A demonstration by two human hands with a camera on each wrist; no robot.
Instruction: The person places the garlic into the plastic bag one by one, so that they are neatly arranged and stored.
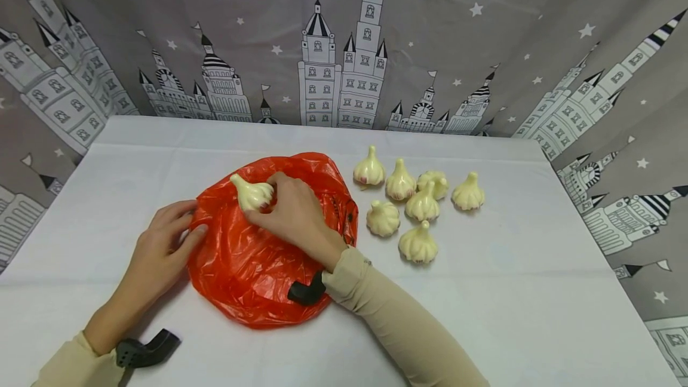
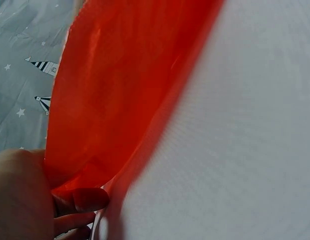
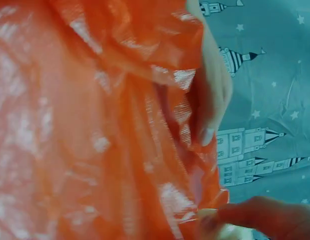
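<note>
A red plastic bag (image 1: pixel 244 273) with a crumpled, shiny surface lies on the white table. My left hand (image 1: pixel 163 246) grips its left edge; in the left wrist view the fingers close on the thin red film (image 2: pixel 114 95). Above the bag, my right hand (image 1: pixel 298 214) pinches a whole garlic bulb (image 1: pixel 252 196) between thumb and fingers, its stem pointing to the far left. Only a pale part of that bulb (image 3: pixel 235 232) shows at the bottom of the right wrist view, close to the bag's edge.
Several more garlic bulbs (image 1: pixel 423 203) stand in a loose group on the table right of the bag. The white tablecloth (image 1: pixel 516 303) runs back to a grey curtain (image 1: pixel 430 11) printed with castles and stars. Black wrist devices (image 1: pixel 147 350) sit at both cuffs.
</note>
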